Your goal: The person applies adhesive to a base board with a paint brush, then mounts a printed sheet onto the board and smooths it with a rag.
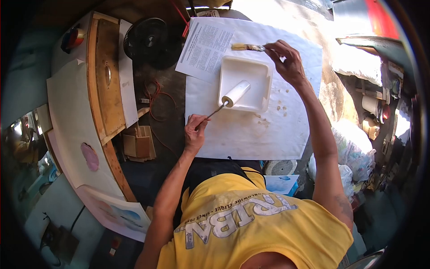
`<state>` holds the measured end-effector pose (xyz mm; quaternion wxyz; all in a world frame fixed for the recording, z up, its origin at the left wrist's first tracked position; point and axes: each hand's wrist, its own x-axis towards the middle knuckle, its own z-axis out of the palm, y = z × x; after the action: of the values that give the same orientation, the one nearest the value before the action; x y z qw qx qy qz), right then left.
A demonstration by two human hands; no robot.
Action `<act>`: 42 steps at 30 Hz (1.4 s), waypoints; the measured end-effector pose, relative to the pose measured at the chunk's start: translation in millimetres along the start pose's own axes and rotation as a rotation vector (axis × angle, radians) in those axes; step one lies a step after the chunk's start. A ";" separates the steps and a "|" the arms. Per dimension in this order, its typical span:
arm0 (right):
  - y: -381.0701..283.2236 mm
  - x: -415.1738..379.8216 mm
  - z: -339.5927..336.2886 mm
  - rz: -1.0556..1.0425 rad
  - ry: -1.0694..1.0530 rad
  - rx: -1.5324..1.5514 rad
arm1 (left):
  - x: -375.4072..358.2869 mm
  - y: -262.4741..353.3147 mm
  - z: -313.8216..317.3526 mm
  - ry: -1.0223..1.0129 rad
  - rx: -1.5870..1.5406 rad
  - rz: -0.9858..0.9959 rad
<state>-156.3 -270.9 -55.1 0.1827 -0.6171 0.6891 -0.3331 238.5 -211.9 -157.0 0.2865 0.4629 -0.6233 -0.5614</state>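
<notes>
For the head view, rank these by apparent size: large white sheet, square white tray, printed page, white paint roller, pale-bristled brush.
1. Large white sheet
2. Square white plastic tray and white printed page: too alike to rank
3. White cylindrical paint roller
4. Flat pale-bristled paintbrush

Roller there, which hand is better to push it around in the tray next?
Probably the left hand: it holds the rod of the roller, which is over the tray. The right hand holds a brush.

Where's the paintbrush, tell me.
In the head view, the paintbrush is in the right hand, by the white tray's far edge, right of the printed sheet.
</notes>
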 end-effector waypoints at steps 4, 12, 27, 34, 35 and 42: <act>-35.5 -56.1 -44.7 0.062 -0.004 -0.128 | 1.6 8.9 -3.3 0.006 0.029 0.020; -56.7 -76.2 -35.0 -0.060 0.008 -0.231 | 9.3 14.2 -6.2 -0.034 0.115 0.063; -57.0 -71.8 -38.2 -0.154 -0.025 -0.380 | 10.1 12.8 -4.5 0.002 0.103 0.071; -46.1 -87.5 -32.2 -0.037 0.090 -0.225 | 10.8 8.5 -4.4 0.014 0.113 0.116; -42.7 -89.8 -29.5 -0.010 0.112 -0.207 | 10.4 8.5 -3.8 0.016 0.104 0.115; -42.7 -112.2 -19.1 0.140 0.203 -0.129 | 13.9 30.4 -0.2 0.028 0.017 -0.026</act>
<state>-118.6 -158.1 -30.1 0.0947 -0.5413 0.7652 -0.3353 225.3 -226.2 -129.9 0.2839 0.4812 -0.6180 -0.5531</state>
